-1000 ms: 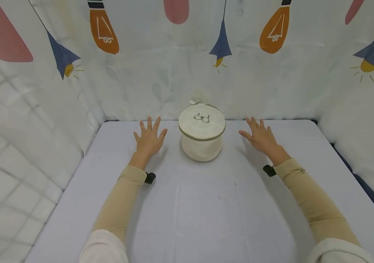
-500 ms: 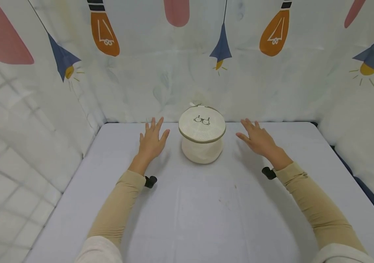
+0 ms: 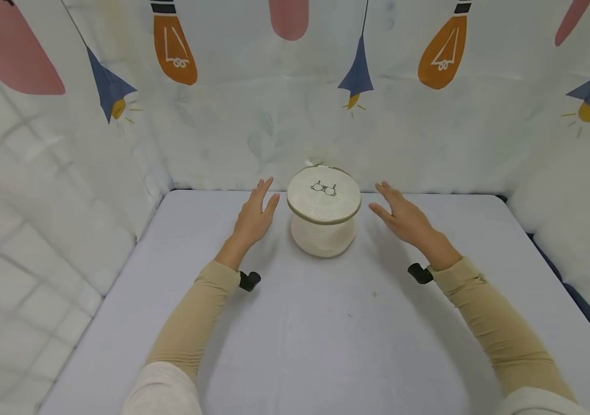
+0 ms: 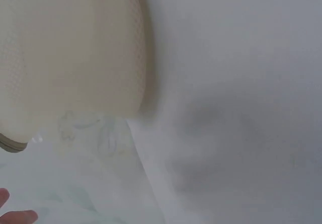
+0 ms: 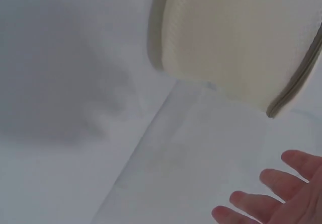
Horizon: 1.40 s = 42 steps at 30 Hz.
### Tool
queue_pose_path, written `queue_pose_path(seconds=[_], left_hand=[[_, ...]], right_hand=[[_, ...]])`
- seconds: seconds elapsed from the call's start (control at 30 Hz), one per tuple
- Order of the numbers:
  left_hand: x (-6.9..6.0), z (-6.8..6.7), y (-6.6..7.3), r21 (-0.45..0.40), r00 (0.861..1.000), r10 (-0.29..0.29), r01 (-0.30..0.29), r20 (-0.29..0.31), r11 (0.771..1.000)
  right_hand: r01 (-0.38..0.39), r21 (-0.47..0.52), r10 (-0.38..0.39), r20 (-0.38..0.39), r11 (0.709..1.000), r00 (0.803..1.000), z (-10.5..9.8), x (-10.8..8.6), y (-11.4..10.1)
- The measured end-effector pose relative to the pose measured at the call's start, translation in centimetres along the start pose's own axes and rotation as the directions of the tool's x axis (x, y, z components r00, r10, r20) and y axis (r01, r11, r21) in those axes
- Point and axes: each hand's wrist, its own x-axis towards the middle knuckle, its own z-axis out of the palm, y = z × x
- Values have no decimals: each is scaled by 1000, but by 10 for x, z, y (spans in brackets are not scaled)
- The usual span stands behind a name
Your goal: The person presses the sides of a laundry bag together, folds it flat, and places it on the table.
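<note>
A cream mesh laundry bag [image 3: 323,233], round like a drum, stands on the table near its far edge. Its top carries a printed pair of glasses and a dark zipper rim. My left hand [image 3: 256,213] hovers just left of the bag, fingers straight, not touching it. On the other side my right hand [image 3: 404,218] hangs in the air, fingers extended, with a gap to the bag. The left wrist view shows the bag's side [image 4: 75,48] and a few fingertips. In the right wrist view the zipper rim [image 5: 297,78] lies above my spread fingers [image 5: 256,204].
A white cloth covers the table [image 3: 305,346]. Behind it hangs a white curtain [image 3: 284,127] printed with bulbs and lamps. A pale wall with a grid pattern [image 3: 15,276] rises at the left.
My left hand has moved right towards the bag, its fingers drawn closer together. My right hand has shifted slightly left. The bag stays in place on the table.
</note>
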Motion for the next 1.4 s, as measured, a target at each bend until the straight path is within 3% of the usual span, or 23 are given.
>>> queue_pose_path(seconds=[0.17,0.37,0.57,0.9,1.07,1.2,1.4], left_hand=[[-1,0,5,-64,999,26,-28,-25,998],[0,1,8,-86,999,17,-20,-36,996],[4,2,11,-152,1000,13,-14,-10,988],[10,6,17,-262,999,-22,27,23,965],[14,8,20,-351,997,-64,78,51,933],[17,10,22,-439,992,-95,120,78,891],[16,10,22,-526,985,-128,169,115,834]], right_hand=[[18,39,-17,-17,999,1000,3,4,-6],[14,76,-13,-14,997,1000,3,7,-12],[17,144,-14,-23,989,1000,4,13,-16],[-42,297,45,-2,954,999,8,19,-17],[-33,415,40,-9,909,999,9,22,-18],[-40,518,67,-34,854,997,13,28,-18],[-65,583,127,-66,810,990,20,33,-22]])
